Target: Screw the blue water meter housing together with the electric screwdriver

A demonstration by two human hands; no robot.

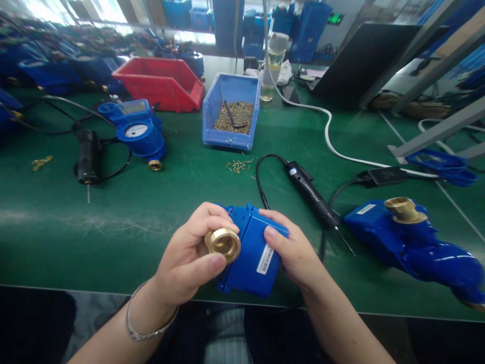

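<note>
Both of my hands grip one blue water meter (248, 247) above the front of the green bench. Its blue box carries a white barcode label (265, 259), and a threaded brass pipe end (224, 244) points toward me. My left hand (191, 247) wraps round the meter by the brass end, thumb below it. On the box's right side, my right hand (293, 247) presses with the thumb on top; its other fingers are mostly hidden behind. A black electric screwdriver (310, 194) lies to the right, its bit toward me. Several small brass screws (238, 166) are scattered beyond the meter.
A blue bin (231, 139) of screws holds a black hex key (233, 116), beside a red bin (159, 83). More blue meters (140, 129) stand left and right (409, 247). Another electric screwdriver (89, 154) lies left. A white cable (329, 134) crosses the right side.
</note>
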